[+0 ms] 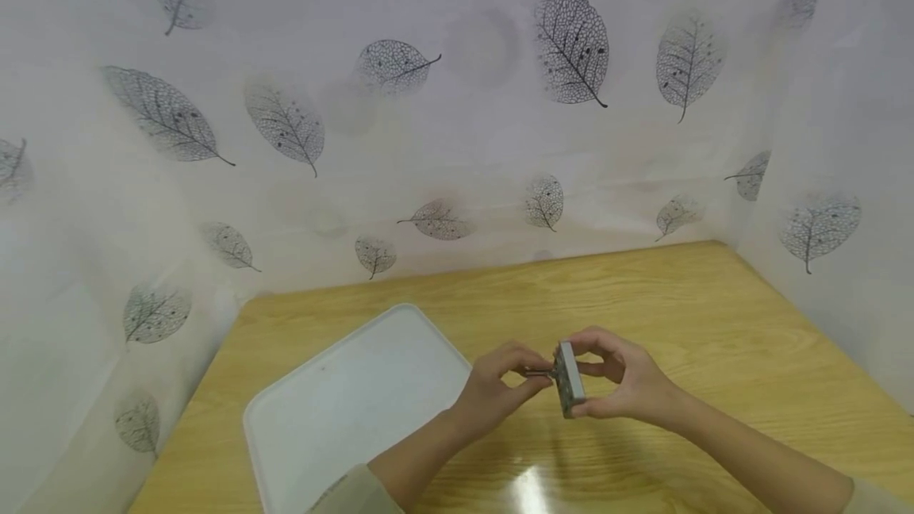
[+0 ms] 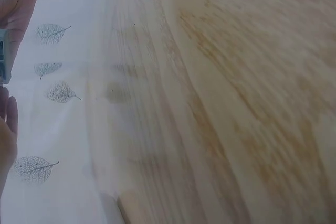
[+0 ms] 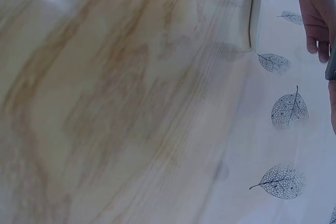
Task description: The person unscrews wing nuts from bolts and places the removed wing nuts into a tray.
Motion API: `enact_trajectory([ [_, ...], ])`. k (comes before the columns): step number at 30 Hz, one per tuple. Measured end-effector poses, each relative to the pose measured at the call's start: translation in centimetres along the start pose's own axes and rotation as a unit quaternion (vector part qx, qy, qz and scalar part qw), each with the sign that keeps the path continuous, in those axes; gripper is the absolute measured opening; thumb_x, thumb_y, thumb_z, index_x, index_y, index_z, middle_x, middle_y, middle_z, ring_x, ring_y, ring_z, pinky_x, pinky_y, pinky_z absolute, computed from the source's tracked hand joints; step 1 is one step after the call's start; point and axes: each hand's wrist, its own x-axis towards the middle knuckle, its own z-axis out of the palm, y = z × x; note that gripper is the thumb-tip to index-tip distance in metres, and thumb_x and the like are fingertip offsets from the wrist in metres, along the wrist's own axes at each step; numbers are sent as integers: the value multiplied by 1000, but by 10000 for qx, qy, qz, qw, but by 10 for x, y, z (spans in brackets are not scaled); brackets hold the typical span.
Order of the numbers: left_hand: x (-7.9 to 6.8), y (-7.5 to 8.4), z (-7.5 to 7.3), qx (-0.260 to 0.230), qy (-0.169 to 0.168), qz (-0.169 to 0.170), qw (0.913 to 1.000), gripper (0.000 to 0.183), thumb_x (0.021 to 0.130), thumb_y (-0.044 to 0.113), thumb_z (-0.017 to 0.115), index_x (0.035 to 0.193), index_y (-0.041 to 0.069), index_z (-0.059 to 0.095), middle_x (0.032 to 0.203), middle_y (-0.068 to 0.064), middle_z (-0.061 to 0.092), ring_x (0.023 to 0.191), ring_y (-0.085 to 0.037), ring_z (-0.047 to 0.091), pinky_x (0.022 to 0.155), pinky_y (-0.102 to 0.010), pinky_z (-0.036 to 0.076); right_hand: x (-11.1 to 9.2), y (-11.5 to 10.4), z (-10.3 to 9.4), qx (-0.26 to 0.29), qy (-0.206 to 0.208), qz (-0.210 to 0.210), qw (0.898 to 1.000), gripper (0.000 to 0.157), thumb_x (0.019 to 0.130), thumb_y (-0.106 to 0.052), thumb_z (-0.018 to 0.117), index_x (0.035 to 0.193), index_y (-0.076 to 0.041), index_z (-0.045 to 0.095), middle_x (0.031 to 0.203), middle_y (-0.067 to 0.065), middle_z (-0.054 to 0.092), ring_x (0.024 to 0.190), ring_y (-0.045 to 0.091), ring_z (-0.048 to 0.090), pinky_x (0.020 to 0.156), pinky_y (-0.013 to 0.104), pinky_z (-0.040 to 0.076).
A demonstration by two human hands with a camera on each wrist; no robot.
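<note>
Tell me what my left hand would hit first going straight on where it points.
Probably the grey block in your right hand; the thin metal piece your left hand pinches seems to reach it, though depth is unclear.

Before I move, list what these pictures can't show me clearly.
Head view: thin piece at the left hand, too small to identify.
Head view: near end of the white tray, cut off by the bottom edge.
Both wrist views: grey block, cut off by a side edge.

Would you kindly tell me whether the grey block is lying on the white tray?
No, the right hand holds the grey block above the wooden table, right of the white tray.
</note>
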Motion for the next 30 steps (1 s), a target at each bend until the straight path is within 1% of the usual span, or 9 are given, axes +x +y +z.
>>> enact_trajectory([
  [9,2,9,5,-132,117,-1336,9909,13,84,5,70,96,3,67,90,-9,70,66,-5,55,56,-14,49,-1,1,0,-45,40,80,9999,64,66,14,78,121,8,46,122,7,52,114,11,54,94,33,51],
  [11,3,12,5,-556,77,-2086,9764,13,86,9,69,97,5,68,94,-8,70,68,-2,57,58,-15,51,-1,2,0,-34,51,44,10000,64,65,15,77,121,9,46,123,5,52,115,10,54,94,33,51],
  [15,7,17,6,-1395,188,-3470,9272,15,86,12,70,100,6,68,96,-7,70,73,-4,62,67,-18,53,0,3,0,57,-7,-210,9998,64,65,17,76,121,11,46,122,6,53,115,11,54,94,32,51],
  [18,9,18,7,-1778,336,-3924,9018,19,84,11,70,102,4,67,90,-5,69,72,-8,61,69,-23,54,2,4,-1,144,-60,-367,9992,64,65,18,75,121,13,45,122,8,53,115,12,54,95,32,51],
  [21,9,18,6,-1994,382,-4028,8925,25,83,11,71,106,3,65,87,-3,67,72,-9,60,71,-26,55,2,4,-1,195,-80,-405,9990,64,65,19,75,121,13,44,122,8,53,116,12,54,95,31,50],
  [23,7,17,5,-1790,211,-3857,9049,30,82,13,72,110,6,64,89,-1,66,74,-8,61,72,-24,55,2,4,-1,193,-69,-400,9990,64,65,19,75,121,14,44,123,8,52,116,12,54,95,31,50],
  [25,4,15,4,-1189,-117,-3320,9357,39,82,14,74,117,7,60,96,-2,65,78,-8,61,73,-23,55,2,4,-1,173,-49,-334,9993,64,65,19,75,121,15,44,123,7,52,116,12,54,95,32,50],
  [28,-1,10,2,94,-424,-2002,9788,52,79,13,77,125,7,52,108,-6,62,88,-13,61,76,-21,54,1,4,-1,114,26,-76,9999,65,65,16,77,121,13,45,123,5,52,115,11,54,94,32,51],
  [30,-3,6,1,826,-357,-1073,9901,58,77,10,79,126,4,49,113,-9,58,94,-18,60,79,-20,53,0,4,-2,78,56,68,9999,65,65,15,77,121,12,45,123,4,52,115,10,54,94,33,51],
])
